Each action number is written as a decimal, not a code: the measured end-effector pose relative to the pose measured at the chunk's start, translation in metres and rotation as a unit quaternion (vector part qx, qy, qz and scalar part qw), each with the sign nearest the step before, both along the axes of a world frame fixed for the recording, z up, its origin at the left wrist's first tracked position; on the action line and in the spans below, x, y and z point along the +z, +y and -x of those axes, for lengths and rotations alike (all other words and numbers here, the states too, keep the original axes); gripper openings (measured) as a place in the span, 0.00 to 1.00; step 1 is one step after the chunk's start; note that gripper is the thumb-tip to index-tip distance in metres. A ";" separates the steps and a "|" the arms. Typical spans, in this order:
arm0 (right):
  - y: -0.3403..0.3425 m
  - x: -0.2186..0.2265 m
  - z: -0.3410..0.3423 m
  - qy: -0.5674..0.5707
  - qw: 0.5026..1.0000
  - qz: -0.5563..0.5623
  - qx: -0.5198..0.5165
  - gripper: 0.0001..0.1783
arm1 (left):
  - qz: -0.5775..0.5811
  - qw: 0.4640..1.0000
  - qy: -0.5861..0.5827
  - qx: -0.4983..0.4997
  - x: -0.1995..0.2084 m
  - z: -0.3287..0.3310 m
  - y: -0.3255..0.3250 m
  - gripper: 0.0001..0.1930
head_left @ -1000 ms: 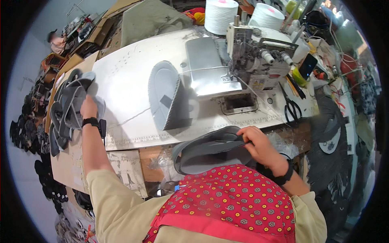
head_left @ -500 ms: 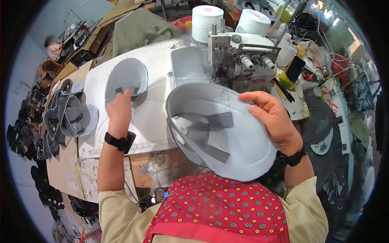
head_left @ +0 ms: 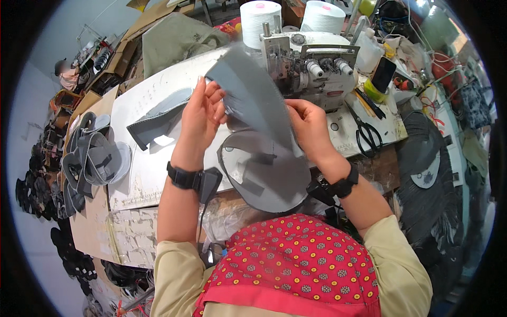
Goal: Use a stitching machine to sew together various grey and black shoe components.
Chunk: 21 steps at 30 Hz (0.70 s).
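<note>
A grey fabric sun visor is raised in front of me; its smooth upper panel [head_left: 251,95] stands tilted and slightly blurred. Below it hangs a rounded grey brim [head_left: 274,182] with a dark strap; I cannot tell how the two parts join. My right hand [head_left: 311,129] pinches the panel's right edge. At its upper left edge, the curled fingers of my left hand [head_left: 203,108] close on the fabric. Left of that hand, another grey visor [head_left: 166,111] rests on the white tabletop [head_left: 145,182], its band turned toward me.
Several grey visors [head_left: 103,153] are piled at the table's left. Behind the raised panel stands a sewing machine [head_left: 322,68] with white thread cones [head_left: 260,21]. Black-handled scissors [head_left: 368,138] and a phone [head_left: 383,73] lie on the right. A person [head_left: 68,76] is far left.
My left hand has left the visor on the table and come right to the raised one. That table visor now lies tilted. My right hand has moved left, turning the held visor up.
</note>
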State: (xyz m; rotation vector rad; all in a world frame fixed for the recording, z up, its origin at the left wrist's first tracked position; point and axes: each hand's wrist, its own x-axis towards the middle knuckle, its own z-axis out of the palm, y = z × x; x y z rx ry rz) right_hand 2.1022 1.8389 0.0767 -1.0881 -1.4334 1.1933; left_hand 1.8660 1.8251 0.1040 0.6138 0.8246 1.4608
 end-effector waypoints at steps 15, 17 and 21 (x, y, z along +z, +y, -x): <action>-0.013 -0.012 -0.003 -0.299 0.882 -0.365 -0.013 0.17 | 0.097 0.899 0.403 0.141 -0.017 0.024 -0.017 0.17; -0.010 -0.011 -0.004 -0.299 0.882 -0.364 -0.022 0.17 | 0.120 0.887 0.444 0.051 -0.004 0.015 -0.042 0.19; -0.001 -0.007 -0.003 -0.255 0.907 -0.334 -0.021 0.17 | 0.069 0.923 0.378 0.021 0.013 -0.028 -0.081 0.11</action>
